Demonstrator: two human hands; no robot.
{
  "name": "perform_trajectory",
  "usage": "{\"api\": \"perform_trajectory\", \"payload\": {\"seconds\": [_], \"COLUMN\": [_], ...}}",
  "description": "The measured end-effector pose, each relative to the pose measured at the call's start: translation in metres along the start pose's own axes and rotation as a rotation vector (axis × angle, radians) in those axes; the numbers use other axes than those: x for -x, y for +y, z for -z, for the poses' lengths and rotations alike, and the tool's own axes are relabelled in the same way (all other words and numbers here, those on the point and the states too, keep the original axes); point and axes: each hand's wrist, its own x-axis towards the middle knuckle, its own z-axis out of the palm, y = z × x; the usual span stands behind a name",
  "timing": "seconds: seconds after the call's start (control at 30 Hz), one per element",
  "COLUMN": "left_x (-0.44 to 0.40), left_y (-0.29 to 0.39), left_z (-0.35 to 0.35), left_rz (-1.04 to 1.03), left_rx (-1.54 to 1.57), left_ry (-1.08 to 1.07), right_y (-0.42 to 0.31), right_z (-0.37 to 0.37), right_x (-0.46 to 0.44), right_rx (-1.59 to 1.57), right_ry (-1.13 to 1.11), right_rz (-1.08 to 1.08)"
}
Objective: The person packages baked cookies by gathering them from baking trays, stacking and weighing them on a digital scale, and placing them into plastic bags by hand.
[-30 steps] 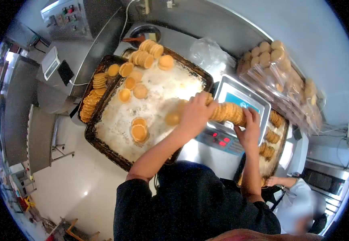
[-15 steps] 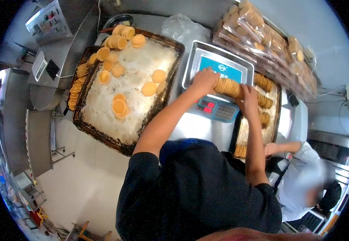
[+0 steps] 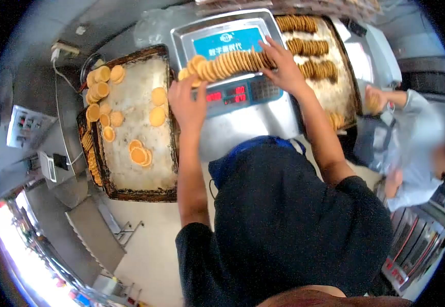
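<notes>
A long row of round, flat cookies (image 3: 227,65) leans along the front of the metal pan (image 3: 180,37) on a digital scale (image 3: 243,92) with lit red digits. My left hand (image 3: 187,105) is at the row's left end, its fingers against the loosely fanned cookies there. My right hand (image 3: 286,69) grips the other end, thumb below and fingers above. Whether the row rests fully on the pan, I cannot tell.
On the left, a worn baking tray (image 3: 140,192) bears scattered cookies; another tray (image 3: 348,56) on the right has several cookie rows. A co-worker (image 3: 412,153) stands at the right, one hand (image 3: 378,100) raised with something tan. Clear plastic (image 3: 153,25) lies behind.
My hands have moved apart, and the cookie row between them is longer and fanned out. The co-worker's hand has lifted away from the right tray. My view has turned and shifted.
</notes>
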Motion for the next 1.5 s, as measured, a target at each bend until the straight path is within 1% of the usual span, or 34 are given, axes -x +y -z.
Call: {"api": "perform_trajectory", "payload": {"seconds": [0.03,0.07,0.1,0.13,0.17,0.2,0.23,0.3,0.37,0.43,0.47,0.5,0.6,0.63,0.7,0.73,0.77,0.8,0.83,0.9,0.93,1.03,1.07,1.1,1.13,1.2,1.23,1.3,1.33,1.4,1.47,1.5], "left_x": [0.015,0.030,0.044,0.056,0.069,0.083,0.093,0.108,0.117,0.118,0.116,0.114,0.107,0.108,0.111,0.109,0.107,0.107,0.107,0.103,0.103,0.105,0.107,0.112,0.128,0.130,0.132,0.140,0.145,0.145,0.151,0.165], "left_y": [0.002,0.005,0.010,0.014,0.016,0.015,0.015,0.013,0.010,0.008,0.009,0.010,0.012,0.010,0.002,0.002,0.003,0.000,0.000,-0.003,-0.008,-0.029,-0.041,-0.052,-0.080,-0.096,-0.104,-0.118,-0.122,-0.130,-0.128,-0.138], "left_z": [0.004,0.008,0.010,0.010,0.009,0.004,0.000,-0.009,-0.016,-0.017,-0.014,-0.013,-0.007,-0.008,-0.010,-0.006,-0.002,0.001,0.008,0.018,0.025,0.048,0.056,0.066,0.071,0.093,0.101,0.114,0.121,0.127,0.130,0.120], "left_rz": [0.124,0.118,0.247,0.379,0.379,0.440,0.502,0.523,0.567,0.545,0.488,0.430,0.457,0.468,0.445,0.463,0.478,0.513,0.535,0.550,0.631,0.698,0.621,0.619,0.616,0.578,0.580,0.647,0.649,0.837,0.659,0.585], "left_rx": [0.126,0.129,0.216,0.301,0.302,0.329,0.354,0.384,0.504,0.511,0.494,0.476,0.516,0.496,0.393,0.440,0.494,0.470,0.458,0.391,0.358,0.276,0.152,0.043,-0.067,-0.591,-0.588,-0.814,-0.812,-0.507,-0.478,-0.527], "left_ry": [0.136,0.108,0.164,0.223,0.209,0.194,0.181,0.149,0.059,0.037,-0.021,-0.075,-0.118,-0.098,-0.091,-0.057,-0.020,-0.031,0.020,0.080,0.074,0.228,0.326,0.378,0.361,0.480,0.485,0.331,0.332,0.104,0.163,0.327], "right_y": [0.002,0.003,0.002,-0.002,-0.009,-0.015,-0.018,-0.020,-0.019,-0.016,-0.014,-0.013,-0.020,-0.015,-0.006,-0.016,-0.022,-0.022,-0.026,-0.019,-0.025,-0.041,-0.046,-0.051,-0.058,-0.067,-0.069,-0.077,-0.080,-0.084,-0.086,-0.093], "right_z": [0.000,-0.002,-0.004,-0.003,-0.003,-0.004,-0.006,-0.012,-0.016,-0.020,-0.020,-0.020,-0.013,-0.014,-0.024,-0.017,-0.017,-0.020,-0.017,-0.024,-0.027,-0.035,-0.036,-0.039,-0.042,-0.046,-0.049,-0.052,-0.053,-0.055,-0.059,-0.054], "right_x": [0.008,0.016,0.026,0.035,0.046,0.053,0.061,0.076,0.080,0.077,0.072,0.069,0.054,0.054,0.054,0.049,0.046,0.045,0.046,0.050,0.049,0.048,0.045,0.043,0.041,0.040,0.036,0.031,0.029,0.027,0.025,0.022], "right_rx": [-0.039,-0.064,-0.078,-0.157,-0.237,-0.241,-0.239,-0.345,-0.332,-0.470,-0.544,-0.544,-0.600,-0.525,-0.696,-0.580,-0.612,-0.621,-0.585,-0.492,-0.435,-0.419,-0.437,-0.445,-0.467,-0.547,-0.528,-0.540,-0.539,-0.575,-0.573,-0.489], "right_ry": [0.093,0.211,0.313,0.356,0.395,0.467,0.466,0.489,0.523,0.552,0.561,0.561,0.613,0.584,0.622,0.561,0.560,0.572,0.594,0.630,0.616,0.537,0.502,0.500,0.468,0.397,0.401,0.389,0.387,0.336,0.341,0.363], "right_rz": [0.014,0.001,-0.042,-0.159,-0.274,-0.311,-0.320,-0.457,-0.466,-0.510,-0.517,-0.517,-0.516,-0.494,-0.487,-0.565,-0.553,-0.543,-0.561,-0.470,-0.414,-0.302,-0.246,-0.236,-0.236,-0.260,-0.188,-0.183,-0.180,-0.213,-0.212,-0.158]}}
